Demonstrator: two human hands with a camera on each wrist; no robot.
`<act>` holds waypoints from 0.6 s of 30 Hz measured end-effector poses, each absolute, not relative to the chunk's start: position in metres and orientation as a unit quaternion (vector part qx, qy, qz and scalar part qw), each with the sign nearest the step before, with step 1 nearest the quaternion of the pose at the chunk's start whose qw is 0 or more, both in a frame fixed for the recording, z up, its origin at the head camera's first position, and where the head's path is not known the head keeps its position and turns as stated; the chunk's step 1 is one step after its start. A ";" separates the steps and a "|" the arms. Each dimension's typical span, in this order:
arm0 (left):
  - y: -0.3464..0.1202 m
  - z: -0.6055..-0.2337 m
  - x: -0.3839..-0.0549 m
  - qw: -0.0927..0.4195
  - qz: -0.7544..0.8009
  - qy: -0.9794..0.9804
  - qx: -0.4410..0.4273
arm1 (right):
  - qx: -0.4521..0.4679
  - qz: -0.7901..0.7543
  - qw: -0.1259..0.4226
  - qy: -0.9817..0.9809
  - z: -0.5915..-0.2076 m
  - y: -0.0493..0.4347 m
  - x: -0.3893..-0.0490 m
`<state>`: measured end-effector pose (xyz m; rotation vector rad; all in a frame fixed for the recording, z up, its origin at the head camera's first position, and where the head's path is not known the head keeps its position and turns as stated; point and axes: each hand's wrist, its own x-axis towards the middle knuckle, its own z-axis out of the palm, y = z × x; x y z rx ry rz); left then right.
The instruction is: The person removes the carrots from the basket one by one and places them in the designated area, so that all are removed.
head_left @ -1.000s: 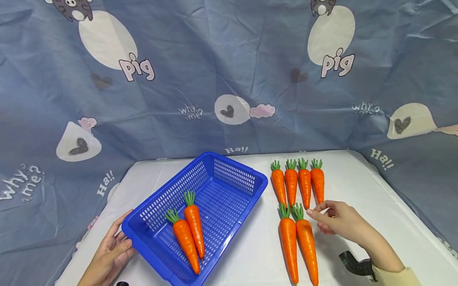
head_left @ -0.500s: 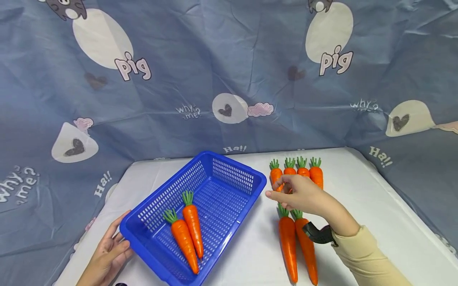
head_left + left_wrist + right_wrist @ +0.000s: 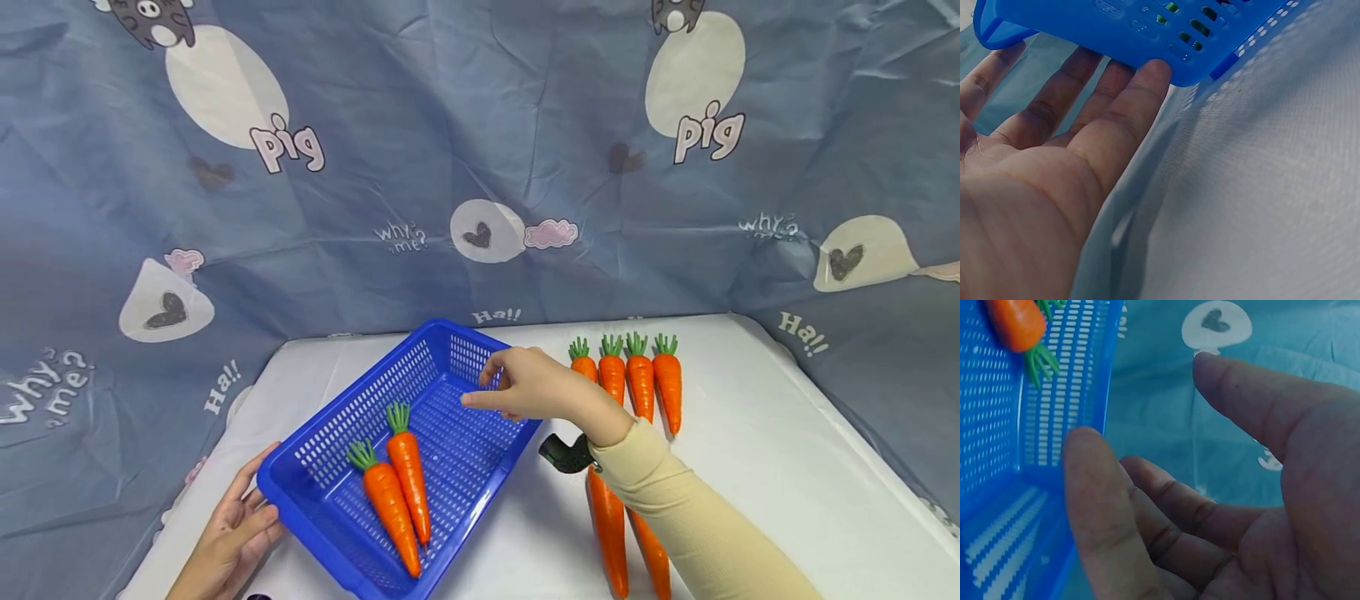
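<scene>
A blue plastic basket (image 3: 495, 492) stands at an angle on the table. In it lie two orange carrots with green tops, the left carrot (image 3: 392, 517) and the right carrot (image 3: 409, 479), side by side. My left hand (image 3: 228, 533) touches the basket's near left corner from outside; in the left wrist view its fingers (image 3: 1116, 125) reach out fairly straight against the wall. Over the far right part of the basket hovers my right hand (image 3: 536, 383), thumb and fingers apart, with nothing between them. The right wrist view shows the hand (image 3: 1222, 500) beside the basket wall.
To the right a back row of several carrots (image 3: 667, 387) lies on the white tablecloth (image 3: 765, 433). In front are two more carrots (image 3: 611, 533), partly covered by the right sleeve (image 3: 697, 508). A blue printed curtain (image 3: 480, 167) hangs behind the table.
My right hand has moved left from beside the carrots on the table, across them, to above the basket. The left hand stays at the basket's corner. The carrots lie as before.
</scene>
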<state>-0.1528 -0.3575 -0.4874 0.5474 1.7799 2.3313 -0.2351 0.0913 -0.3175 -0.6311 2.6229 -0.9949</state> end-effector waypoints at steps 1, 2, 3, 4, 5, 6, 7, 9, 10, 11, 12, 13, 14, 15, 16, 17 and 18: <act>-0.357 -0.488 -0.153 0.079 0.778 0.596 0.183 | -0.220 -0.337 0.137 0.905 -0.317 0.085 -0.237; -0.356 -0.488 -0.153 0.079 0.777 0.597 0.181 | -0.222 -0.331 0.141 0.906 -0.317 0.079 -0.240; -0.356 -0.488 -0.153 0.078 0.776 0.600 0.178 | -0.225 -0.325 0.146 0.907 -0.317 0.073 -0.243; -0.355 -0.488 -0.153 0.079 0.775 0.603 0.175 | -0.226 -0.322 0.150 0.907 -0.318 0.067 -0.245; -0.355 -0.487 -0.153 0.079 0.773 0.606 0.171 | -0.226 -0.321 0.155 0.906 -0.318 0.062 -0.247; -0.355 -0.487 -0.153 0.080 0.772 0.608 0.168 | -0.228 -0.320 0.159 0.906 -0.319 0.056 -0.250; -0.355 -0.487 -0.154 0.083 0.771 0.609 0.167 | -0.229 -0.320 0.164 0.904 -0.320 0.050 -0.252; -0.355 -0.486 -0.154 0.084 0.771 0.609 0.168 | -0.233 -0.318 0.172 0.903 -0.322 0.039 -0.256; -0.356 -0.486 -0.154 0.085 0.772 0.607 0.170 | -0.234 -0.319 0.176 0.901 -0.323 0.033 -0.258; -0.356 -0.486 -0.154 0.085 0.773 0.605 0.174 | -0.233 -0.319 0.179 0.901 -0.325 0.027 -0.261; -0.357 -0.486 -0.154 0.085 0.774 0.601 0.179 | -0.233 -0.315 0.181 0.902 -0.327 0.022 -0.263; -0.358 -0.486 -0.154 0.085 0.776 0.598 0.184 | -0.231 -0.314 0.185 0.902 -0.329 0.016 -0.265; -0.358 -0.486 -0.154 0.085 0.777 0.595 0.188 | -0.229 -0.313 0.188 0.902 -0.331 0.011 -0.266; -0.358 -0.487 -0.154 0.085 0.779 0.592 0.191 | -0.225 -0.312 0.191 0.903 -0.333 0.006 -0.268; -0.359 -0.487 -0.154 0.085 0.779 0.590 0.194 | -0.222 -0.311 0.193 0.904 -0.335 0.002 -0.269; -0.359 -0.488 -0.154 0.085 0.779 0.589 0.195 | -0.218 -0.309 0.197 0.904 -0.337 -0.002 -0.270; -0.359 -0.489 -0.154 0.085 0.779 0.590 0.195 | -0.216 -0.307 0.201 0.905 -0.339 -0.006 -0.271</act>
